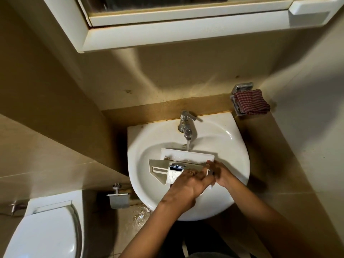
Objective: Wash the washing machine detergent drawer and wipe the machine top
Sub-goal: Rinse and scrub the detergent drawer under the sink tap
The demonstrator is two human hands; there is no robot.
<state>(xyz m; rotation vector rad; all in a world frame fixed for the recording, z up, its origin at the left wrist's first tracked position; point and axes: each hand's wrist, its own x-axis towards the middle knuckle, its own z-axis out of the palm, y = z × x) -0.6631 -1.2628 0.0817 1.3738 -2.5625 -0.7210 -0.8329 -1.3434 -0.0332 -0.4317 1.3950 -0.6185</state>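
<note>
The white detergent drawer (188, 156) lies across the basin of the white sink (230, 146), its front panel toward the tap (186, 127). Water runs from the tap onto the panel. A blue and white insert (176, 169) sits in the drawer's middle. My left hand (189, 183) lies over the drawer's near side, fingers spread and reaching into it, a ring on one finger. My right hand (219, 173) grips the drawer's right end, fingers curled round its edge. The near part of the drawer is hidden under both hands.
A red checked cloth (251, 104) lies on a metal soap holder at the sink's back right. A toilet (46, 229) stands at the lower left, with a paper holder (119, 199) on the wall. A white mirror cabinet (176, 25) overhangs. Water wets the floor below the sink.
</note>
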